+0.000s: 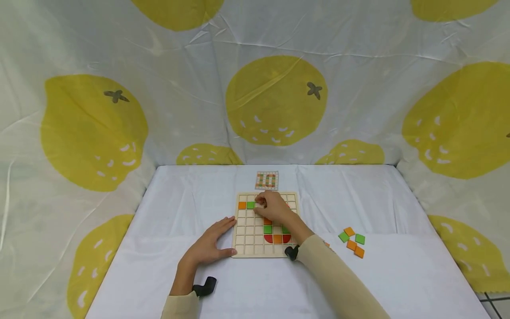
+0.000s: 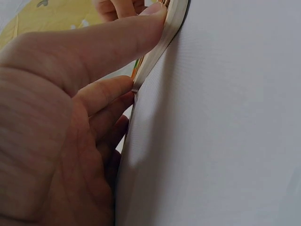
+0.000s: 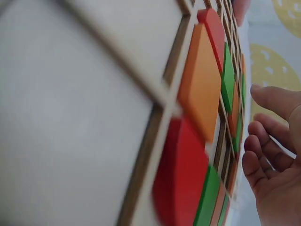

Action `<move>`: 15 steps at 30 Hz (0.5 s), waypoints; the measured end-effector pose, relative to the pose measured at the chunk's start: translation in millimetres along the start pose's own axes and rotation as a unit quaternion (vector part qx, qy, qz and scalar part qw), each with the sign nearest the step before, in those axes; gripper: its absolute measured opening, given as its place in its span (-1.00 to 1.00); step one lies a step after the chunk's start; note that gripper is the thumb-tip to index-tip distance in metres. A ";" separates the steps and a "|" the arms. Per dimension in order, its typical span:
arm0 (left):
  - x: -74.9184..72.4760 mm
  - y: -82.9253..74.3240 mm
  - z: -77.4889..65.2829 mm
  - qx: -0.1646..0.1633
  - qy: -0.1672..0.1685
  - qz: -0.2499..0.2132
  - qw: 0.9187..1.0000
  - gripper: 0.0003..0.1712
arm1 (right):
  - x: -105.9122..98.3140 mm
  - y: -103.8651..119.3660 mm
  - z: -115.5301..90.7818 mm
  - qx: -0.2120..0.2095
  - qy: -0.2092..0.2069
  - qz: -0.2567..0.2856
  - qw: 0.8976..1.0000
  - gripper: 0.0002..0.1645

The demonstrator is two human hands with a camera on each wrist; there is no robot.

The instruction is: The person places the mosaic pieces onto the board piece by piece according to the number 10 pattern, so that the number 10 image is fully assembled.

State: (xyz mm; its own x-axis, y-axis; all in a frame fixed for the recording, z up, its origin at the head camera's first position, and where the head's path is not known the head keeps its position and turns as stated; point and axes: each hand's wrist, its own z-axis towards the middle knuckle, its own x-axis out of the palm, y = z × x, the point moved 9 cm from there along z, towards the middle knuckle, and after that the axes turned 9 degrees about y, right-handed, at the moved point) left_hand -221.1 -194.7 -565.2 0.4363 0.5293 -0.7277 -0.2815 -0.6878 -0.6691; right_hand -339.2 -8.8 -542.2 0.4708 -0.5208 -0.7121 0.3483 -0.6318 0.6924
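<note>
A wooden grid board (image 1: pixel 249 239) lies flat on the white cloth. My left hand (image 1: pixel 211 241) rests at its left side, fingers and thumb extended and touching the edge; the left wrist view shows the thumb (image 2: pixel 117 40) against the rim. Over the upper part of the board, my right hand (image 1: pixel 275 207) hovers with loosely bent fingers, beside a green tile (image 1: pixel 250 205) and an orange tile (image 1: pixel 241 205). No piece shows between its fingers in the right wrist view. Red rounded pieces (image 3: pixel 181 174) and more orange and green squares sit in cells, partly covered by my right arm.
Behind the board lies a small pattern card (image 1: pixel 267 180). Several loose orange and green tiles (image 1: pixel 360 239) are scattered to the right, and one orange tile (image 1: pixel 327 244) is partly hidden by my right sleeve. A lemon-print cloth (image 1: pixel 275 155) hangs behind.
</note>
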 end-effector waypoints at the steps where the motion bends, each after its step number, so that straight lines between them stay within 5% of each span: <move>1: 0.2 0.6 -0.1 -0.003 0.001 -0.001 1.000 0.03 | -3.3 -2.2 -4.6 -0.001 -0.004 0.007 1.000 -0.62; 15: 0.1 -0.6 1.4 -0.008 0.004 -0.008 1.000 0.04 | -56.9 -51.3 -98.8 0.037 -0.053 0.006 0.998 -0.68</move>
State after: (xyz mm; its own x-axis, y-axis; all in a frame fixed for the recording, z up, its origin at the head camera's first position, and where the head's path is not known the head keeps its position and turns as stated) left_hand -222.1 -193.5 -565.1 0.4468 0.5372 -0.7154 -0.2603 -0.6870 -0.6784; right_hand -303.8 110.0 -525.7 0.3843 -0.5841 -0.7149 0.2813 -0.6635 0.6933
